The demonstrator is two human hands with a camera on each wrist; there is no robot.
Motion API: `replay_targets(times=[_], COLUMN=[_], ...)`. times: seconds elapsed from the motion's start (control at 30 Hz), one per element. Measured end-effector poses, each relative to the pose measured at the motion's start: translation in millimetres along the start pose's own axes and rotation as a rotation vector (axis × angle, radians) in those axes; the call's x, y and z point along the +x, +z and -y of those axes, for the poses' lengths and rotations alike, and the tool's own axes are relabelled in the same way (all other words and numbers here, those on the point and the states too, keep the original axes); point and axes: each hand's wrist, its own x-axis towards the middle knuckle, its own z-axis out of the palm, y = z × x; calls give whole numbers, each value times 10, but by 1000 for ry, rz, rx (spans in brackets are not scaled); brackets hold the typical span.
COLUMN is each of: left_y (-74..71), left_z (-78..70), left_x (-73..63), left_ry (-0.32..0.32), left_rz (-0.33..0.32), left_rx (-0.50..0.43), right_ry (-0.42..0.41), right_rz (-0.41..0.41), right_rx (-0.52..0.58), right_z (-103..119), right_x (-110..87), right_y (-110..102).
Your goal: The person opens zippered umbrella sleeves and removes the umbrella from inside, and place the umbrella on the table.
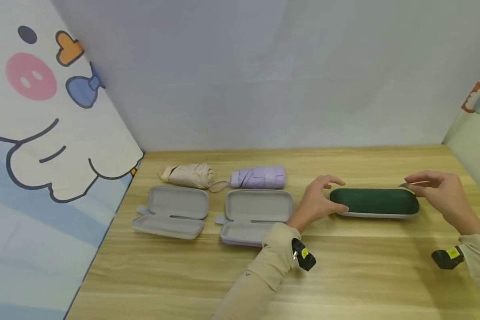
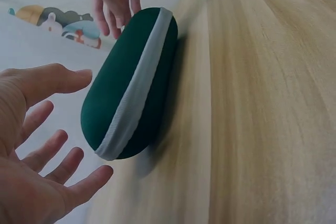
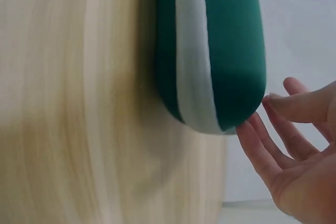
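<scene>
A green zip case point(image 1: 374, 201) with a pale zip band lies closed on the table, also large in the left wrist view point(image 2: 123, 85) and the right wrist view point(image 3: 236, 45). Around its left end my left hand point(image 1: 314, 202) is spread, thumb and fingers apart; the left wrist view shows a gap between hand and case. My right hand point(image 1: 444, 193) is at the back right corner, pinching a small grey tab point(image 1: 404, 184) between thumb and fingers. In the right wrist view the case hides that tab.
Left of the green case, two zip cases stand open with grey linings, one beige outside point(image 1: 178, 202) and one lilac point(image 1: 260, 205). Behind them lie a folded beige umbrella point(image 1: 190, 175) and a folded lilac umbrella point(image 1: 260, 177). A pale wall point(image 1: 264, 89) borders the table's back.
</scene>
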Motion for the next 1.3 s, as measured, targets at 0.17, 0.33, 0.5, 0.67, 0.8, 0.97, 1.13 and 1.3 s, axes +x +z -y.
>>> replay_targets(times=[0.17,0.33,0.5,0.67,0.8,0.97,1.13,1.3], left_y=[53,112,149,175,208,253,272,273], left_z=[39,66,114,146,140,111,74,54], left_x=[39,70,91,103,104,104,98,96], left_ry=[-19,-32,-10,7,13,2,-24,-23], left_rz=[-1,6,14,2,-17,-29,-60,-84], left_rx=[8,49,69,43,53,91,89,77], right_ry=[34,71,95,110,139,211,252,266], right_rz=[50,112,213,323,393,488,581,606], right_rx=[17,-1,39,71,161,263,295,304], right_z=[-118,-246,-353,-440,-506,-575,-615,-645], right_x=[27,64,125,196,244,302,368,414], right_y=[-17,-23,-43,-65,-68,-94,-122,-127])
